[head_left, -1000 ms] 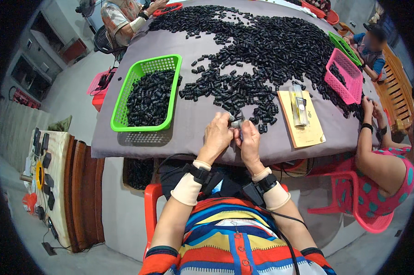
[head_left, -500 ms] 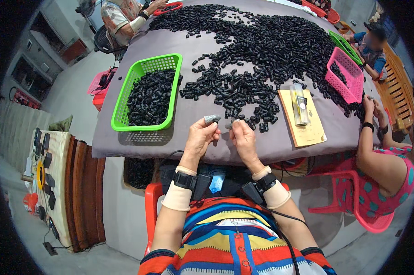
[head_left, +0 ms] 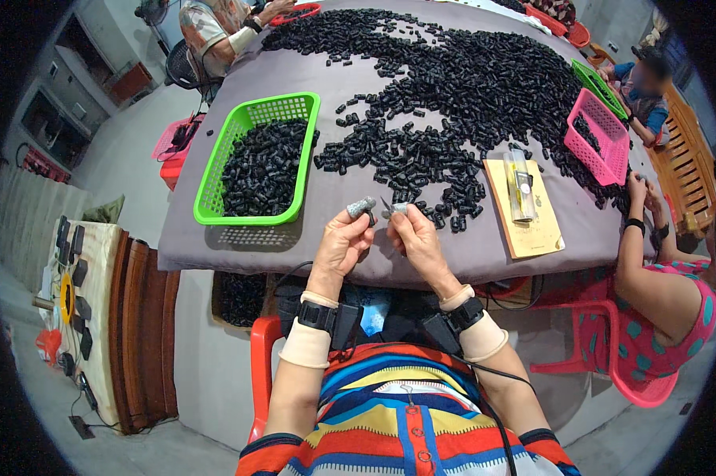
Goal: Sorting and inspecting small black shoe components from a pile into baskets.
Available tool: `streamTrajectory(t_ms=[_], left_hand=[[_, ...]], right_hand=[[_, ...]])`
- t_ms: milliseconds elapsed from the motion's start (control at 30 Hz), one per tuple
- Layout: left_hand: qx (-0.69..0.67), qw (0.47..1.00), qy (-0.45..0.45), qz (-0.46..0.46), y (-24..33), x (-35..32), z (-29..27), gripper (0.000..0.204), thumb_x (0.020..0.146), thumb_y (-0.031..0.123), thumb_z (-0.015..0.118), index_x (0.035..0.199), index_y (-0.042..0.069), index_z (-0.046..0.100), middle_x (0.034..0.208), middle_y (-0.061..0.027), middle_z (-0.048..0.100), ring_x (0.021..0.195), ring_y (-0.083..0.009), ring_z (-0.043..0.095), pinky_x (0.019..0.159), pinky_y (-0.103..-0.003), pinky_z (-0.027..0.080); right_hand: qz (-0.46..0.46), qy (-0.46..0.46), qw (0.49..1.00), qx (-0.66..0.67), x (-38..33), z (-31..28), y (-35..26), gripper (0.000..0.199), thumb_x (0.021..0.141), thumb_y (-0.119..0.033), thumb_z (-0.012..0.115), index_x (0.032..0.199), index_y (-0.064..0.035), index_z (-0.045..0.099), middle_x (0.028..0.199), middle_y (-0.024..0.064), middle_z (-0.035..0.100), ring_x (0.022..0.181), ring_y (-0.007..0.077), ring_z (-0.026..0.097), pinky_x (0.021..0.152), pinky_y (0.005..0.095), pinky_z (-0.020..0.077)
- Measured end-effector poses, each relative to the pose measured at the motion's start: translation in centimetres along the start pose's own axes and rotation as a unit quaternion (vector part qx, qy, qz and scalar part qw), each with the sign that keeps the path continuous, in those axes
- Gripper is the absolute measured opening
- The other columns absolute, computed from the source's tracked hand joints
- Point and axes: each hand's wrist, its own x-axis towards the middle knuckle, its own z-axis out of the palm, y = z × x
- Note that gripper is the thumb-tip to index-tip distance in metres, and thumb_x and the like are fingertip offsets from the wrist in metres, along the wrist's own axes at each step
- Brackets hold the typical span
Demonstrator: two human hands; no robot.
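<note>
My left hand (head_left: pixel 343 244) is closed in a pinch above the table's near edge, with a grey wrap (head_left: pixel 361 207) on a fingertip. A small black piece (head_left: pixel 371 219) shows at its fingertips, partly hidden. Close beside it, my right hand (head_left: pixel 418 244) pinches a thin, dark, pointed tool (head_left: pixel 385 204), its tip towards the left hand. Grey wrapping (head_left: pixel 399 209) also covers a right fingertip. Just beyond both hands lie many loose black cylindrical pieces (head_left: pixel 421 155), spreading into a larger heap (head_left: pixel 485 71) at the back.
A green basket (head_left: pixel 314 151) of black pieces stands left on the grey-covered table (head_left: pixel 255 254). To the right lie a yellowish pad (head_left: pixel 532 234) and a clear case (head_left: pixel 521 186). Farther right is a pink basket (head_left: pixel 600 143). Other people sit around the table; one person's arms (head_left: pixel 634 238) reach in at right.
Both hands have turned slightly, and the right fingers have shifted a little left, closer to the left hand. The thin tool's dark tip now shows between them.
</note>
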Motion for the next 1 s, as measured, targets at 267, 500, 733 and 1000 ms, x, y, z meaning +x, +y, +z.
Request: streamTrajectory(t_ms=[267,500,733,1000], left_hand=[[0.015,1.000,-0.020,0.006,-0.2,-0.1,-0.4,0.023,0.084,0.003,0.057,0.107,0.002,0.058,0.081,-0.0058,0.060,0.062,-0.0108,0.056,0.053,-0.019,0.045],[0.013,0.999,-0.048,0.007,-0.4,0.0,-0.8,0.023,0.086,0.006,0.055,0.109,0.003,0.057,0.084,-0.0053,0.062,0.063,-0.0092,0.054,0.055,-0.020,0.045],[0.017,0.999,-0.049,0.002,-0.1,-0.1,-0.6,0.023,0.086,0.006,0.055,0.109,0.003,0.057,0.084,-0.0042,0.061,0.064,-0.0091,0.054,0.057,-0.020,0.044],[0.012,1.000,-0.023,0.001,-0.1,-0.3,0.0,0.022,0.085,0.004,0.055,0.106,0.001,0.058,0.078,-0.0023,0.058,0.061,-0.0098,0.052,0.053,-0.021,0.042]], right_hand=[[-0.131,0.030,0.958,-0.252,-0.7,0.1,0.0,0.025,0.085,-0.021,0.056,0.072,-0.0012,0.049,0.063,0.0149,0.053,0.052,0.0243,0.053,0.049,0.0336,0.0386],[-0.209,0.039,0.939,-0.270,-1.1,0.6,0.3,0.018,0.082,-0.019,0.059,0.075,-0.0030,0.054,0.066,0.0150,0.056,0.060,0.0328,0.057,0.050,0.0375,0.0408],[-0.200,0.040,0.939,-0.277,-1.2,0.7,0.4,0.017,0.082,-0.019,0.059,0.076,-0.0036,0.056,0.067,0.0145,0.057,0.060,0.0319,0.057,0.051,0.0373,0.0414],[-0.144,0.077,0.961,-0.225,-1.0,0.4,0.7,0.021,0.085,-0.022,0.057,0.076,-0.0027,0.054,0.062,0.0137,0.055,0.055,0.0294,0.055,0.050,0.0354,0.0400]])
